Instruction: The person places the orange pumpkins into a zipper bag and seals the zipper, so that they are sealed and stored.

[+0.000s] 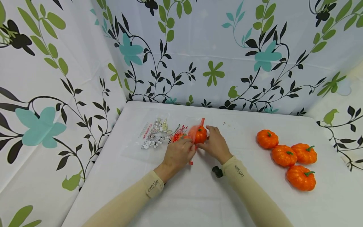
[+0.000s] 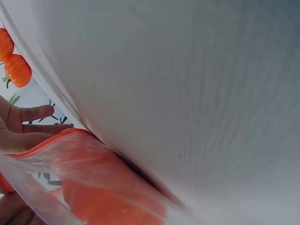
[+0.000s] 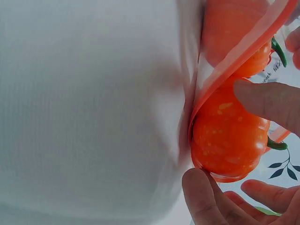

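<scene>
On the white tabletop (image 1: 204,201), the right hand (image 1: 216,145) holds an orange pumpkin (image 1: 201,135) at the red-edged mouth of a printed clear plastic bag (image 1: 133,148), its grip spread to the pumpkin's width. The left hand (image 1: 178,154) pinches the bag's edge. Another pumpkin (image 3: 257,61) sits inside; four loose pumpkins (image 1: 284,156) rest to the right.

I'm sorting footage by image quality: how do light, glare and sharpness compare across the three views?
Head view: bright, loose pumpkins crisp, a soft shadow beside the right sleeve; left wrist view: dimmer, the tabletop a grey expanse, everything seen through the plastic bag hazy; right wrist view: small bright glints on the pumpkin at the bag's mouth, tabletop soft and nearly featureless.
</scene>
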Motion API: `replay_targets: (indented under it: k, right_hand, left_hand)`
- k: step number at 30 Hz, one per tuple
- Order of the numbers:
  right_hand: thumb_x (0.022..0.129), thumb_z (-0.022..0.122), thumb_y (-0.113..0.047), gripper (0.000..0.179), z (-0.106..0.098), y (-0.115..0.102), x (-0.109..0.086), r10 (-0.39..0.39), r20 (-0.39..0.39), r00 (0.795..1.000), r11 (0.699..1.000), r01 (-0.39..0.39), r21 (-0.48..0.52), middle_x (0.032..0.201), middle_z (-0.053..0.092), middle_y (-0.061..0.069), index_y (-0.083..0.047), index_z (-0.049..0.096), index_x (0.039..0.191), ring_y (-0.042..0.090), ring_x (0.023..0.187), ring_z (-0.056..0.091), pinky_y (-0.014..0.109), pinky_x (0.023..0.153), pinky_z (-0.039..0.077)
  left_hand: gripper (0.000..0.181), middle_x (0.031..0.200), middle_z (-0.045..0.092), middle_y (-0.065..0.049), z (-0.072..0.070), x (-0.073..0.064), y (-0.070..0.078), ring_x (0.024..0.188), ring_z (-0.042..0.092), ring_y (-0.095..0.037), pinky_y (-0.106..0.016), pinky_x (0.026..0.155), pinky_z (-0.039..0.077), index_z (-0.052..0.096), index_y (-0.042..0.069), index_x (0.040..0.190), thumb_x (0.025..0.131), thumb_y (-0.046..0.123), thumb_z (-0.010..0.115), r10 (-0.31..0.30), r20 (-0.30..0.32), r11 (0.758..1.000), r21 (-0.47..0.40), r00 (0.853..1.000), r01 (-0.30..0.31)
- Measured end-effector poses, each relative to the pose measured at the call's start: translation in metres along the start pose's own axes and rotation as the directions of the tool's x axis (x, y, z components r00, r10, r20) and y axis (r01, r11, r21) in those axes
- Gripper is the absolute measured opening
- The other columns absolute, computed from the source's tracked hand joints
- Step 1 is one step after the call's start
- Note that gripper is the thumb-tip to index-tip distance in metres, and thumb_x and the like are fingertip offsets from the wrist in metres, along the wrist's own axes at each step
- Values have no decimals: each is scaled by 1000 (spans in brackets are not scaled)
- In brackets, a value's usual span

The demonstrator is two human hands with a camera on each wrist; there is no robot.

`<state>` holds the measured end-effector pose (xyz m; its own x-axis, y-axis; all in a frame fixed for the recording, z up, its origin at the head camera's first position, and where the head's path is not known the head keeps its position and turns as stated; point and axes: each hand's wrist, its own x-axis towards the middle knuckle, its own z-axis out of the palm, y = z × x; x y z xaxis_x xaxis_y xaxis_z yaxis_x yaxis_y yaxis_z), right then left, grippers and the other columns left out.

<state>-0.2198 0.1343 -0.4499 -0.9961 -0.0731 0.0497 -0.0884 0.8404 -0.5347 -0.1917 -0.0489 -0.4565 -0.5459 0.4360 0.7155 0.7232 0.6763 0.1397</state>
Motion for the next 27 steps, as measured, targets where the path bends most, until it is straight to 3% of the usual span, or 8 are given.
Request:
replay_targets:
  k: [9, 16, 22, 27]
  right_hand:
    - [85, 82, -31, 86, 2, 3, -1, 14, 45, 999, 988, -20, 152, 153, 38, 19, -1, 36, 152, 34, 125, 58, 45, 99, 51]
    - [87, 78, -37, 78, -1, 5, -10, 74, 5, 997, 976, -74, 203, 151, 42, 17, -6, 43, 150, 32, 124, 58, 48, 96, 53]
    - [90, 76, -33, 65, -1, 7, -14, 172, 83, 982, 907, -191, 377, 143, 51, 12, -11, 52, 146, 28, 119, 60, 40, 85, 59]
    - [91, 76, -28, 66, 2, 6, -11, 207, 141, 968, 849, -249, 466, 139, 53, 13, -11, 48, 149, 28, 118, 62, 36, 84, 59]
  left_hand:
    - [9, 87, 75, -5, 1, 0, 1, 73, 72, -16, -26, 62, 59, 74, 5, 79, 80, 11, 81, 34, -2, 999, 3, 999, -34]
    - [9, 86, 75, -3, 1, 0, 0, 75, 72, -15, -26, 63, 59, 73, 5, 77, 80, 10, 81, 15, -11, 1000, -8, 1000, -15]
    - [12, 86, 75, -3, 2, 1, -2, 74, 71, -16, -27, 61, 59, 72, 6, 76, 80, 11, 82, 8, -13, 1000, -21, 1000, -8]
    - [10, 85, 75, -2, 1, 0, -2, 73, 71, -15, -26, 61, 58, 72, 7, 78, 81, 12, 80, 19, -2, 1000, -19, 1000, -19]
